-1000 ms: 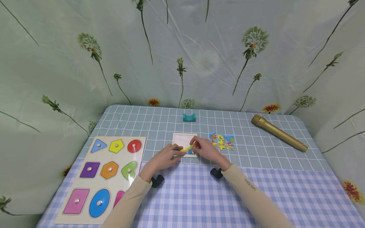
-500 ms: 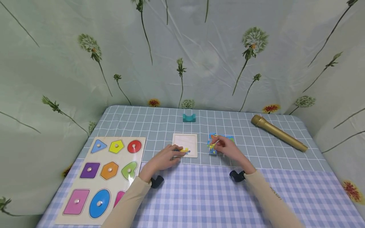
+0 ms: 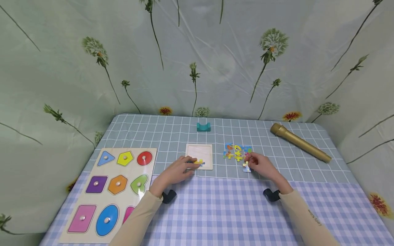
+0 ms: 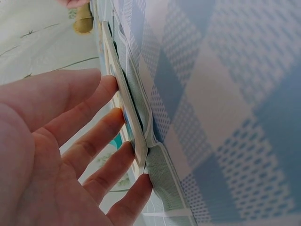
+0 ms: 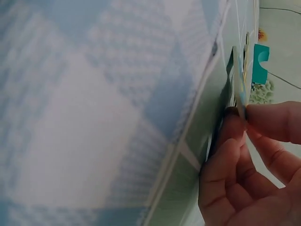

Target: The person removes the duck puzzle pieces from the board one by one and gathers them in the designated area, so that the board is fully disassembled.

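My left hand (image 3: 178, 170) rests its fingertips on the near left part of a small square wooden puzzle tray (image 3: 200, 150). Beside its fingers, a yellow-and-blue puzzle piece (image 3: 200, 163) lies in the tray's front part. In the left wrist view the fingers (image 4: 101, 127) are slightly bent and spread along the tray's edge. My right hand (image 3: 264, 166) pinches a pale blue and yellow jigsaw piece (image 3: 246, 167) between thumb and fingers. That piece (image 5: 240, 84) appears edge-on in the right wrist view. Just behind it, several loose colourful jigsaw pieces (image 3: 238, 153) lie grouped.
A wooden knob-puzzle board (image 3: 112, 167) with coloured shapes lies at left, partly under the left sleeve. A teal cradle-shaped block (image 3: 203, 127) stands behind the tray. At the back right lies a gold microphone (image 3: 300, 141). Checked cloth (image 3: 221, 212) covers the table's front.
My right hand has moved from the tray to the left of the loose pieces, then to their near right, where it now pinches a piece. My left hand stays at the tray.
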Motion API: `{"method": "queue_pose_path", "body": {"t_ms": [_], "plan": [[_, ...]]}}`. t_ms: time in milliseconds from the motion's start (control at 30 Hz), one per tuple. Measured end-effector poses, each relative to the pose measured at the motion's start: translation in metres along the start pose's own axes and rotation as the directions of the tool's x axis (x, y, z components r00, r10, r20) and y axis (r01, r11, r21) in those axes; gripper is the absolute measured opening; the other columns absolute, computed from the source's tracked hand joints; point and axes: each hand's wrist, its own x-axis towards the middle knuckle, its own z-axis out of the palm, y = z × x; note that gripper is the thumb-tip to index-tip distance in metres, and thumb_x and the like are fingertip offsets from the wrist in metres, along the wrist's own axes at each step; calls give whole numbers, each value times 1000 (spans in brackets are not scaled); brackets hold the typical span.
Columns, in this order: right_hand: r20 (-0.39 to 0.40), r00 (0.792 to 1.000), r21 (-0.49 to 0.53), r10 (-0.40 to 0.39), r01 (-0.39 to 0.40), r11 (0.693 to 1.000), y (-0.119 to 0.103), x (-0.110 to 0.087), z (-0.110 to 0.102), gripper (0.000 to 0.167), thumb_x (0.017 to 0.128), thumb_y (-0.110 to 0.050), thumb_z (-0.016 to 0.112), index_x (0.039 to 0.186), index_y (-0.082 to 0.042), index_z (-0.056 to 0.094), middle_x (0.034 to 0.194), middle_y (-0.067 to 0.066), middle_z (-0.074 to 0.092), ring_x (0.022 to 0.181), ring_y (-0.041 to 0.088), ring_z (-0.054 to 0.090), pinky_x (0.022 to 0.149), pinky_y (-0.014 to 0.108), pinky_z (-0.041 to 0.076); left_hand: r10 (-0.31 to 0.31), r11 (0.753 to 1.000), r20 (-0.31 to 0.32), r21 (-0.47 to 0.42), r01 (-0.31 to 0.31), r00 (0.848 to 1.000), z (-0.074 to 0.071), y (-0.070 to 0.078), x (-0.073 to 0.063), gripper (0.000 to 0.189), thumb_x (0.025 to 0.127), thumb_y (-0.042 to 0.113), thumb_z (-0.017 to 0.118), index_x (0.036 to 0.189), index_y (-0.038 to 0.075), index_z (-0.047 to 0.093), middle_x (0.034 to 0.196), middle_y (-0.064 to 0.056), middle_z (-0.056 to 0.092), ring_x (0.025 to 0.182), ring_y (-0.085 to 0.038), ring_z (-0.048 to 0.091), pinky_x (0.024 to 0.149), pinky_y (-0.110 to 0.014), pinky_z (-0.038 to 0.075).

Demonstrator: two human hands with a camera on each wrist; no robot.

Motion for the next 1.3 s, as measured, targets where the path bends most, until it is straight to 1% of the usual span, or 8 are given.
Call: {"method": "queue_pose_path", "body": {"t_ms": [167,467,633,733,867,1033,1133,1300], "plan": [[-28,1000,-85,0,-3,996,-3,1,3,13,82,7,57,92,1,63,73,2,55,66,15,48,58,28,41,11,1000,-17,2,-10,1000,0,0,-1,33,95,15,59,127,8,63,137,-11,51,116,-30,46,95,-45,41],[-16,1000,-179,-17,14,984,-12,-1,4,12,79,11,59,86,1,60,72,4,50,67,18,45,59,31,38,56,998,-60,29,-54,997,4,-1,-1,32,95,13,59,126,7,64,133,-13,51,122,-34,42,101,-48,36],[-52,998,-188,-42,32,982,-16,-2,5,11,80,10,58,85,0,60,71,3,49,66,17,43,58,30,37,63,998,-63,33,-61,996,4,-1,-2,33,95,15,58,128,7,63,135,-13,48,123,-34,42,102,-48,36],[-75,992,-147,-102,90,985,-25,2,10,11,82,10,57,88,2,62,74,3,53,67,16,46,59,30,40,65,998,-64,31,-63,996,3,-2,-4,34,95,14,59,128,8,62,134,-13,48,123,-33,43,101,-47,37],[-43,980,-40,-193,191,981,-45,14,26,15,83,11,57,94,4,64,83,7,61,73,17,54,65,30,48,59,998,-76,15,-58,995,0,-4,-8,33,94,13,59,127,7,63,133,-14,50,124,-32,44,102,-46,37],[52,967,38,-249,247,968,-74,32,57,20,84,8,59,103,4,64,95,12,63,81,21,57,72,32,50,21,1000,-76,-7,-21,997,-3,-10,-16,31,94,12,59,124,6,65,136,-14,50,127,-32,44,103,-46,37],[97,963,24,-251,250,968,-89,41,76,25,85,5,61,110,3,63,100,10,61,85,21,57,76,32,49,10,1000,-68,-20,-11,998,-3,-14,-18,31,95,11,58,125,6,65,138,-13,49,128,-31,43,103,-45,37],[113,969,-72,-218,227,971,-107,51,97,29,83,3,62,112,3,65,95,7,57,84,19,52,77,33,46,30,999,-69,-23,-32,997,-3,-15,-19,32,95,8,58,125,5,64,138,-15,49,127,-33,44,101,-47,39]]}}
